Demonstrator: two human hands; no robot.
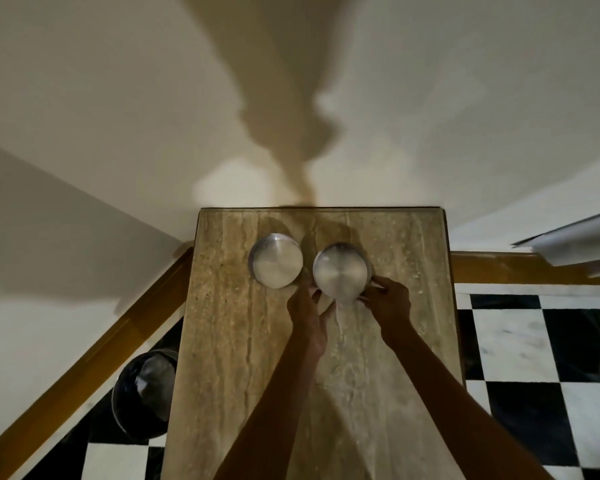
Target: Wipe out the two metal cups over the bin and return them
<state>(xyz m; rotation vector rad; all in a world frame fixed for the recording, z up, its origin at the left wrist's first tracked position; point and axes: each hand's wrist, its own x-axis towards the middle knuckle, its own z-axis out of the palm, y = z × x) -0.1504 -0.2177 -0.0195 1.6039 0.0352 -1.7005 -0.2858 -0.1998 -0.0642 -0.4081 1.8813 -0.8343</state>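
Observation:
Two round metal cups stand side by side near the far end of a stone-topped table [229,341]. The left cup [275,260] stands alone, with no hand on it. The right cup [341,271] is held at its near rim from both sides: my left hand [307,311] touches its lower left edge and my right hand [390,301] pinches its lower right edge. The cup appears to rest on the table. A dark round bin [142,393] with a black liner sits on the floor to the left of the table.
The table butts against a pale wall at its far end. A black and white chequered floor [534,358] lies on both sides. A wooden skirting board [84,368] runs along the wall. A pale panel edge [575,240] juts in at the right.

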